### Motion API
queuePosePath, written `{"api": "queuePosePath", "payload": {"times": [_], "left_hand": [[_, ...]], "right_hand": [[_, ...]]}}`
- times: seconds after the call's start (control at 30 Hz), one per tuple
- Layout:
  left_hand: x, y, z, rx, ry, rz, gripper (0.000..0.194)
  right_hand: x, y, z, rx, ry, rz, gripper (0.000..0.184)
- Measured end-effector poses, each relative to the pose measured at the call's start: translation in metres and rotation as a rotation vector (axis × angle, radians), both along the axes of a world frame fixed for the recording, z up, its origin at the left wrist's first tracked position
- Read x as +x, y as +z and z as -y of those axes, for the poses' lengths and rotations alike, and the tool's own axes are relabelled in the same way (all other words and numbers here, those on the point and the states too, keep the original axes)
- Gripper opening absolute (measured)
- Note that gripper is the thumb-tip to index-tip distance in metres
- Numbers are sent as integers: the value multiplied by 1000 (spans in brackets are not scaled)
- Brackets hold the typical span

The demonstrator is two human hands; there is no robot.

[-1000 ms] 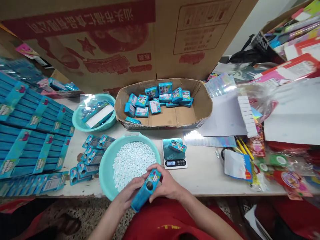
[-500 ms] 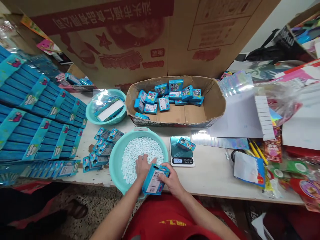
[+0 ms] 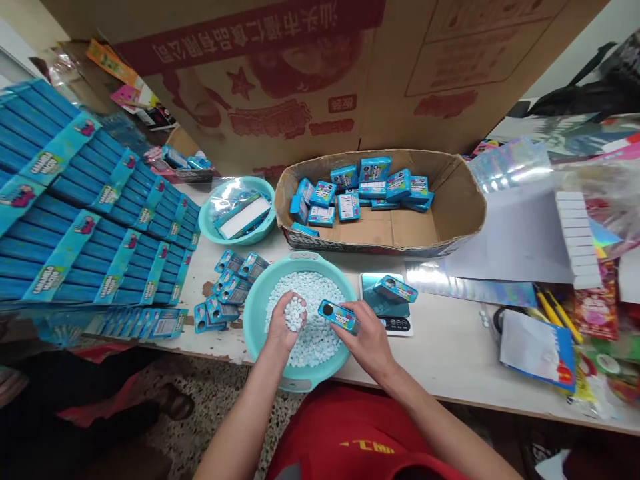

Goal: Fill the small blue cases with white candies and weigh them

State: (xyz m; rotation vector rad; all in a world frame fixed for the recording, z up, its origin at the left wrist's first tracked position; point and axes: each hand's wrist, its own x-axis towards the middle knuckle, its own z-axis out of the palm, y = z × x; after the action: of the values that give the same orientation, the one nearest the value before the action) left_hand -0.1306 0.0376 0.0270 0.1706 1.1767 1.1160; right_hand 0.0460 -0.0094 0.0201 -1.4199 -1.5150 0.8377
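My left hand (image 3: 284,325) is cupped over the teal basin (image 3: 260,300) and closed on a handful of small white candies (image 3: 295,313). More white candies (image 3: 315,320) fill the basin. My right hand (image 3: 367,337) grips a small blue box (image 3: 339,315), held on its side over the basin's right rim, close to the left hand. Just behind it a digital scale (image 3: 387,303) carries another small blue box (image 3: 395,289).
A cardboard tray (image 3: 465,207) behind the basin holds several filled blue boxes (image 3: 360,190). Flat blue boxes (image 3: 227,287) lie left of the basin, a second teal basin (image 3: 240,210) behind them. Stacks of blue cartons (image 3: 90,220) fill the left; papers and packets crowd the right.
My left hand went from the box into the candies and lifted a handful. The right hand turned the box onto its side and raised it over the basin. The view shifted left.
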Motion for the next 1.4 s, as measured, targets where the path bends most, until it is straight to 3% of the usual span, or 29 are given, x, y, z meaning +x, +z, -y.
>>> {"api": "queuePosePath", "payload": {"times": [0.1, 0.27, 0.4, 0.7, 1.4], "left_hand": [[8, 20, 1, 201, 48, -23, 25], [20, 28, -1, 330, 226, -158, 26], [20, 30, -4, 304, 236, -197, 27], [24, 39, -10, 307, 180, -244, 28], [30, 40, -5, 315, 194, -341, 31]], "right_hand": [[-17, 0, -7, 28, 103, 189, 25], [-38, 11, -4, 14, 194, 289, 30], [-38, 18, -4, 6, 159, 264, 29], [-36, 17, -14, -48, 162, 217, 34], [-31, 20, -10, -14, 128, 174, 35]]}}
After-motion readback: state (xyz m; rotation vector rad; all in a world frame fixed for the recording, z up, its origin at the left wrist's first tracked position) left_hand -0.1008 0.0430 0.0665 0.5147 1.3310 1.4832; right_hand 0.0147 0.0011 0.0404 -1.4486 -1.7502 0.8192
